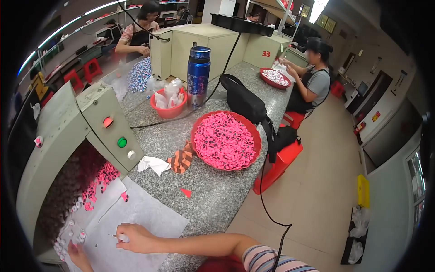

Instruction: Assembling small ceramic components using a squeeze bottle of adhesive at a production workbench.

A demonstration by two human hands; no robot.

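My right hand (136, 239) is closed around a small white object (123, 237) with a thin, needle-like tip pointing left, above a white paper sheet (149, 208). At the lower left, my left hand (79, 257) has its fingers drawn together beside small white round pieces (81, 236); whatever they pinch is too small to make out. Many pink pieces with black marks (105, 177) lie farther back, inside the opening of a grey-green machine housing (50, 127).
A red basket (259, 136) of pink-and-black pieces stands on the speckled counter (213, 199). Beyond are an orange-striped cloth (182, 158), a red bowl (168, 112) of white bottles, a blue flask (198, 75) and a black bag (244, 99). A cable crosses the counter; co-workers sit farther off.
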